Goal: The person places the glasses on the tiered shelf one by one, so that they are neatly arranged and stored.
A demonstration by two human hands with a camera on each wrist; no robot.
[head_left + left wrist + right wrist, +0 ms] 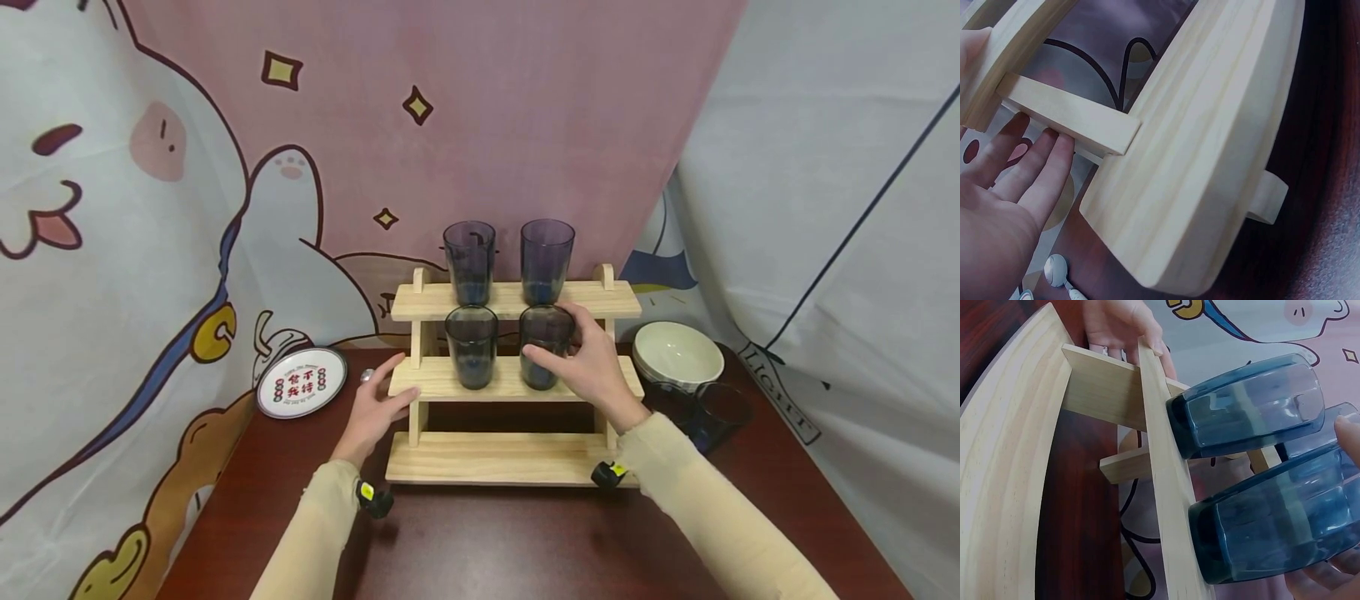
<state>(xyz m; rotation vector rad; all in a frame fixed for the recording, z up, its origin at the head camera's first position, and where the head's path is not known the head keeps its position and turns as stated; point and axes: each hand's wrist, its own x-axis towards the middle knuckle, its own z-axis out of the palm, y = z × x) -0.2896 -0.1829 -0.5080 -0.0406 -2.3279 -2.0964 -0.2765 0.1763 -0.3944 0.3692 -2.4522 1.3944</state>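
A three-tier wooden shelf rack (510,457) stands on the table. My left hand (372,411) grips the left end of its middle board, thumb on top and fingers behind the side post, as the left wrist view shows (1066,115). In my right hand (596,371) is a dark tinted drinking glass (546,346), held between thumb and fingers on the right of the middle board. Beside it on that board stands a second glass (472,348), touched by neither hand. Two more tinted glasses, left (470,265) and right (547,262), stand on the top board.
On the table's left lies a white plate (302,382) with printed characters. A spoon (1057,272) lies near my left hand. Right of the rack are pale bowls (678,354) and more dark glasses (716,417), partly behind my right sleeve. Printed cloth hangs behind and at both sides.
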